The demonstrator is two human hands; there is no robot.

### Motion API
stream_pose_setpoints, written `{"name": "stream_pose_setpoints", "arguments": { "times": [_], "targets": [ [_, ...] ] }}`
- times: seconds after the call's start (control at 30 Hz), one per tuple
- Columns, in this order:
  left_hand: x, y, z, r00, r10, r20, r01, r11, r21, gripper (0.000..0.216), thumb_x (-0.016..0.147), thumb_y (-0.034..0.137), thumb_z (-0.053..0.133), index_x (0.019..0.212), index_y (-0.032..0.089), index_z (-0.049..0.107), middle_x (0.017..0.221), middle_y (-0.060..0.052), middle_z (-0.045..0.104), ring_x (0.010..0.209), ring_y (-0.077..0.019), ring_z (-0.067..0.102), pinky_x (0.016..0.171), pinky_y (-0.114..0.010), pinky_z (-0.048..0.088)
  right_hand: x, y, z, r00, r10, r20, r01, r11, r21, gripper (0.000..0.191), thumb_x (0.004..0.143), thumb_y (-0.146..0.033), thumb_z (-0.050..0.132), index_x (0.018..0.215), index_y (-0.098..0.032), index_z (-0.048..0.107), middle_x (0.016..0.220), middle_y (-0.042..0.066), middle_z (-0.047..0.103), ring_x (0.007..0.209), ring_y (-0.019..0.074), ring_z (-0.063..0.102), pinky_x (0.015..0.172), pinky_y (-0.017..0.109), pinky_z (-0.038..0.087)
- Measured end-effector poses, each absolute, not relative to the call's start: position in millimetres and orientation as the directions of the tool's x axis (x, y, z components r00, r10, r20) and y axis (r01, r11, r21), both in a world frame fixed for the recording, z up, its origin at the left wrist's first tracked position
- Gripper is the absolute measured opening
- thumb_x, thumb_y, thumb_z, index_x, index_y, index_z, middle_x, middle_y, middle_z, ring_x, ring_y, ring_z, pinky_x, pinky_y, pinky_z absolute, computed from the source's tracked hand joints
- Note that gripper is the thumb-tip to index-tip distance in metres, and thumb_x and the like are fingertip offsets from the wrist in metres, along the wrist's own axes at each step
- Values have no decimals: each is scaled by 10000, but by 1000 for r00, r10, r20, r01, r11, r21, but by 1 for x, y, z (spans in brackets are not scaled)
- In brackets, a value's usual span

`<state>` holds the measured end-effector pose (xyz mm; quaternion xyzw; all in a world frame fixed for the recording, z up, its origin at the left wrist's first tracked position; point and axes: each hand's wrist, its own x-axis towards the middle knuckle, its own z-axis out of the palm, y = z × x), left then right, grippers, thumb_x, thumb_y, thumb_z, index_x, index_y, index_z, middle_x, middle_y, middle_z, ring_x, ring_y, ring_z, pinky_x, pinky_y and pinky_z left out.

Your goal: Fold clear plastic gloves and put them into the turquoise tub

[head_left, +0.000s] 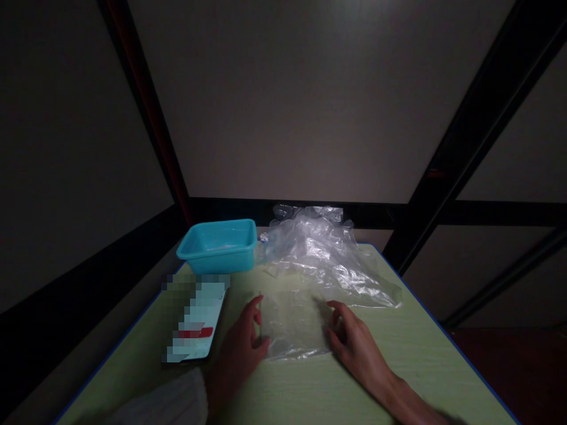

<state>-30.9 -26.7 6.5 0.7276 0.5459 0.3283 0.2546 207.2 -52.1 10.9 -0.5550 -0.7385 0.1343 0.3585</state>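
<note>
A small clear plastic bag (290, 321) lies flat on the pale green table (420, 354) in front of me. My left hand (239, 351) rests at the bag's left edge, its fingers loosely curled and touching the plastic. My right hand (354, 345) rests at the bag's right edge with its fingers bent down onto the plastic. Neither hand has lifted the bag. A white sleeve covers my left wrist.
A heap of crumpled clear plastic bags (323, 254) lies at the back of the table. A turquoise plastic tub (219, 245) stands at the back left. A phone (195, 321) lies left of my left hand. Dark bed-frame bars rise behind the table.
</note>
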Motion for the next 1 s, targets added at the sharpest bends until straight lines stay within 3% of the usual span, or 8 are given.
{"name": "stream_pose_setpoints", "arguments": {
  "times": [0.1, 0.17, 0.23, 0.33, 0.47, 0.6, 0.83, 1.0],
  "targets": [
    [-30, -33, 6, 314, 884, 347, 690, -464, 556, 513, 703, 80, 534, 1183, 240, 453, 1052, -41, 547, 933, -209, 595, 794, -331, 517, 204, -58, 17, -266, 860, 436, 771, 461, -440, 310, 855, -192, 402, 1147, -151, 498, 994, 127, 625, 898, 234, 613, 773, 370, 517],
    [-27, -39, 5, 452, 818, 357, 672, -575, 467, 509, 722, 91, 528, 1205, 240, 468, 1184, -65, 531, 1087, -233, 541, 905, -353, 480, 199, -61, 21, -423, 824, 377, 762, 548, -345, 404, 884, -267, 435, 1262, -126, 450, 1216, 166, 556, 1119, 267, 522, 938, 425, 440],
    [-24, -43, 4, 590, 744, 314, 631, -667, 396, 582, 752, 110, 521, 1309, 214, 390, 1328, -91, 459, 1206, -246, 456, 984, -374, 427, 194, -64, 22, -563, 782, 268, 730, 622, -282, 598, 889, -388, 465, 1384, -91, 309, 1402, 183, 383, 1283, 286, 356, 1050, 468, 313],
    [-20, -46, 3, 724, 652, 225, 581, -753, 309, 722, 798, 181, 537, 1425, 157, 179, 1477, -125, 259, 1339, -271, 258, 1069, -427, 314, 191, -65, 19, -650, 745, 148, 705, 664, -248, 800, 877, -549, 416, 1448, -86, 101, 1488, 175, 169, 1368, 279, 157, 1105, 490, 176],
    [-19, -43, 6, 770, 631, 96, 595, -763, 254, 749, 813, 274, 571, 1431, 136, 170, 1497, -135, 191, 1369, -285, 160, 1098, -457, 236, 193, -64, 10, -638, 766, 80, 733, 636, -241, 812, 872, -597, 363, 1444, -96, 80, 1486, 174, 113, 1375, 280, 90, 1102, 495, 174],
    [-19, -41, 10, 773, 633, 50, 604, -757, 248, 759, 808, 321, 588, 1431, 162, 185, 1506, -119, 153, 1373, -293, 128, 1098, -482, 213, 196, -63, 2, -626, 772, 111, 741, 633, -223, 816, 863, -586, 403, 1445, -117, 77, 1488, 163, 74, 1374, 295, 68, 1097, 503, 182],
    [-19, -42, 9, 770, 631, 96, 592, -762, 262, 784, 775, 312, 626, 1424, 163, 212, 1486, -149, 211, 1361, -330, 156, 1065, -529, 254, 194, -65, 4, -601, 794, 88, 757, 602, -254, 825, 849, -603, 414, 1439, -95, 145, 1480, 196, 111, 1369, 314, 79, 1071, 535, 223],
    [-26, -42, 6, 729, 640, 243, 563, -762, 320, 716, 756, 200, 590, 1394, 130, 273, 1467, -168, 264, 1341, -313, 237, 1044, -492, 321, 198, -64, 20, -613, 781, 116, 737, 619, -273, 788, 844, -553, 478, 1426, -87, 223, 1469, 196, 218, 1353, 315, 193, 1060, 517, 261]
  ]
}}
